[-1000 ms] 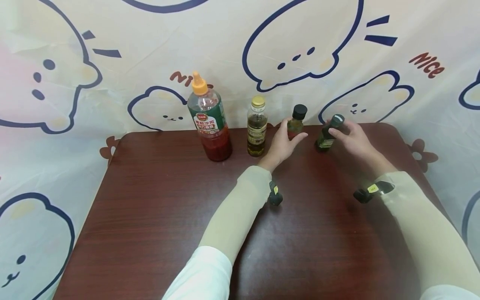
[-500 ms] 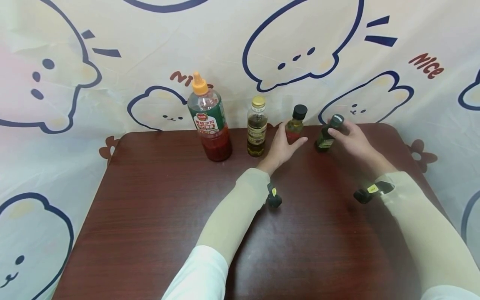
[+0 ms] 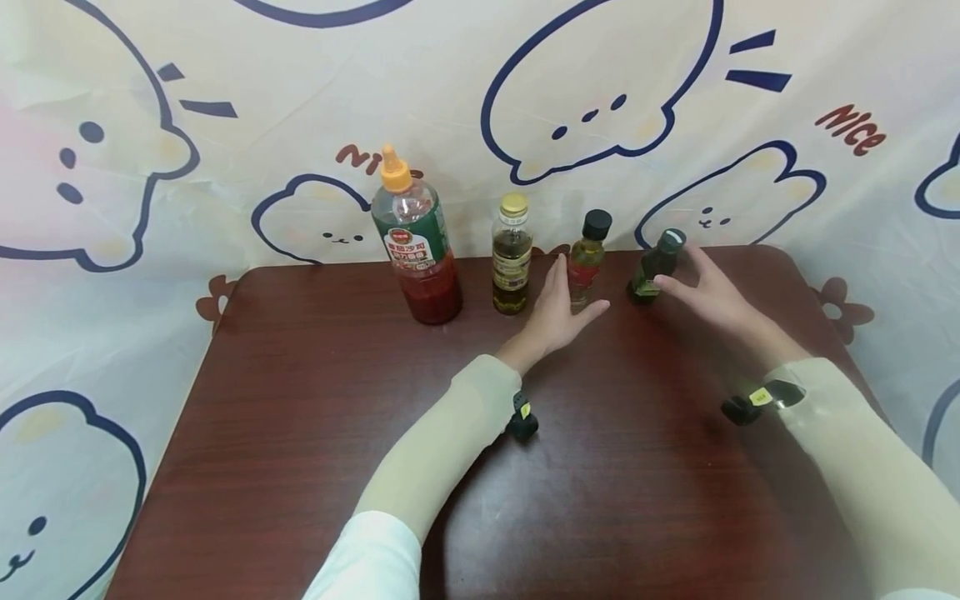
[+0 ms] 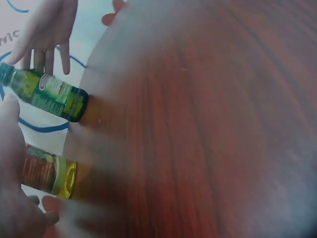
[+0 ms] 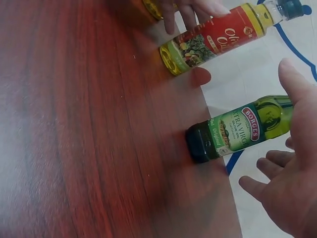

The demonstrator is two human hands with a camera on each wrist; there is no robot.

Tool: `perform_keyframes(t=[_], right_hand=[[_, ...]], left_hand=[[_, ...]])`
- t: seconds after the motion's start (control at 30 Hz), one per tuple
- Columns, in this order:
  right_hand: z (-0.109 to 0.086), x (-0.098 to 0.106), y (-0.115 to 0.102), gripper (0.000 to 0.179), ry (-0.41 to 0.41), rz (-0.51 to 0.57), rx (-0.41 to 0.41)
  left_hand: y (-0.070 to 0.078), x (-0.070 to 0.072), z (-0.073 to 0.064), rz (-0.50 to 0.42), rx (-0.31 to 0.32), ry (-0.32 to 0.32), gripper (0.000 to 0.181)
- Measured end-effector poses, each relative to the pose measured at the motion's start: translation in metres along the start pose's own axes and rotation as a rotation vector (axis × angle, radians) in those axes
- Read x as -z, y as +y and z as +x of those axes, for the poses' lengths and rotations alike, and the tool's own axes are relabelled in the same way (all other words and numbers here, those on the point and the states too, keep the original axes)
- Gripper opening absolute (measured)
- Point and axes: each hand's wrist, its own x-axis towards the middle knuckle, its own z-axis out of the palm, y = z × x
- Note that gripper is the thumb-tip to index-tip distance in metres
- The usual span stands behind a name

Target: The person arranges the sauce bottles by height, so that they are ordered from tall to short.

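In the head view, my left hand [image 3: 553,320] is spread beside the red-label olive oil bottle [image 3: 583,268], thumb and fingers apart. My right hand [image 3: 716,293] is likewise open, next to the green Borges olive oil bottle [image 3: 652,268]. Both small bottles stand upright on the table, dark caps on. The right wrist view shows the Borges label [image 5: 237,130] in full, with the thumb and fingers on either side of the bottle, not closed round it. The left wrist view has my left fingers in front of the upper part of the red-label bottle [image 4: 43,169].
A yellow-capped oil bottle [image 3: 512,268] stands left of the red-label one. Farther left is a large ketchup squeeze bottle [image 3: 426,275] with an orange nozzle. All are near the back edge of the brown table [image 3: 315,433], against a printed cloth [image 3: 300,83].
Both hands have loosened from the small bottles and drawn back toward the person. The left hand has uncovered more of the red-label bottle. The bottles stay standing in place.
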Motion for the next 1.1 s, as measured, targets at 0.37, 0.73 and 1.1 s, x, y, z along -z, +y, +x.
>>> perform_keyframes(t=[0.37, 0.73, 1.1], right_hand=[[-0.031, 0.025, -0.012, 0.094, -0.115, -0.197, -0.055], [-0.047, 0.061, -0.033, 0.075, -0.104, -0.297, -0.010], [-0.041, 0.085, -0.037, 0.076, -0.043, -0.399, 0.101]], left_hand=[[0.001, 0.031, -0.046, 0.155, -0.100, -0.117, 0.093], [-0.005, 0.120, -0.109, 0.263, -0.195, -0.262, 0.085], [-0.006, 0.233, -0.163, 0.341, -0.172, -0.289, 0.076]])
